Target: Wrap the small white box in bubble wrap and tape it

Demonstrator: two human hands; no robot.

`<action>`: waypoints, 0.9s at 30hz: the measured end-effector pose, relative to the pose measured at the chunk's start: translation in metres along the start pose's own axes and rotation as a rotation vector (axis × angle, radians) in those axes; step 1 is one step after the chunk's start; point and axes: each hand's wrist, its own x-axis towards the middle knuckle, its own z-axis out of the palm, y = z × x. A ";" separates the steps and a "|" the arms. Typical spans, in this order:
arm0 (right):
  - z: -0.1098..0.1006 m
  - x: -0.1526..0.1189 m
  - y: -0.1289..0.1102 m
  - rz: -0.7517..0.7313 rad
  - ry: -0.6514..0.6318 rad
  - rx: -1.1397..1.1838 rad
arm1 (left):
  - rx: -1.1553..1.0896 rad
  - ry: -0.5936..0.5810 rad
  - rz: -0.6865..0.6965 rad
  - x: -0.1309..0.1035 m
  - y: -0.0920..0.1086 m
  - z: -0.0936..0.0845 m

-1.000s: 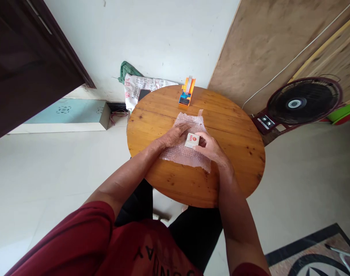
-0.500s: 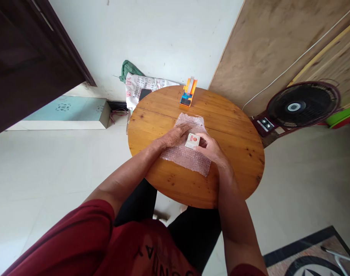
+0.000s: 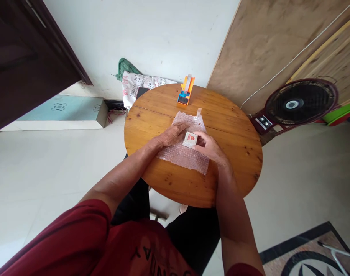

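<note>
A sheet of pinkish bubble wrap [image 3: 189, 160] lies flat on the round wooden table [image 3: 232, 153]. On its middle is a small white box [image 3: 189, 140] with a red print on top. My right hand [image 3: 208, 146] grips the box from the right, thumb and fingers on its sides. My left hand [image 3: 173, 135] lies flat on the wrap just left of the box, fingers stretched out. A strip of clear tape [image 3: 199, 112] sticks up at the wrap's far edge.
An orange and blue tape dispenser [image 3: 186, 91] stands at the table's far side. Behind the table, a printed white sack [image 3: 130, 90] leans by the wall. A dark fan [image 3: 301, 102] stands to the right, and a dark door [image 3: 28, 57] is at left.
The view has shifted slightly. Both hands and the box keep nearly the same place on the wrap. The tape strip at the far edge now stands out more clearly.
</note>
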 end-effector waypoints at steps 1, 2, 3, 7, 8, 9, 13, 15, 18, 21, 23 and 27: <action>0.000 0.000 0.000 -0.008 0.002 0.000 | -0.004 0.003 -0.002 0.000 -0.001 0.000; 0.001 0.000 0.000 -0.015 0.004 -0.005 | -0.004 0.005 -0.002 0.000 -0.001 0.001; 0.001 0.000 0.000 -0.020 0.006 -0.013 | -0.002 0.005 -0.002 0.000 -0.002 0.001; 0.000 0.001 0.002 -0.034 0.005 -0.031 | 0.000 -0.005 0.004 0.000 0.002 -0.001; 0.000 0.001 0.002 -0.035 0.004 -0.032 | -0.001 -0.007 0.005 0.001 0.003 -0.001; 0.000 0.001 0.002 -0.033 0.002 -0.031 | -0.001 -0.006 0.008 0.001 0.004 -0.002; 0.001 0.000 0.000 -0.020 0.005 -0.019 | 0.010 0.002 0.024 0.001 0.006 -0.002; 0.002 0.001 0.000 -0.021 0.019 -0.019 | 0.011 0.011 0.013 0.000 0.005 -0.001; 0.003 0.002 0.002 -0.024 0.025 -0.008 | 0.015 0.021 -0.007 0.000 0.004 -0.001; 0.003 0.003 0.005 -0.034 0.023 -0.013 | 0.018 0.013 -0.004 -0.001 0.005 -0.002; 0.003 0.002 0.006 -0.032 0.016 -0.016 | 0.015 0.008 -0.002 -0.001 0.006 -0.002; 0.002 0.001 0.005 -0.009 0.004 -0.005 | -0.034 0.012 -0.025 0.000 0.011 -0.002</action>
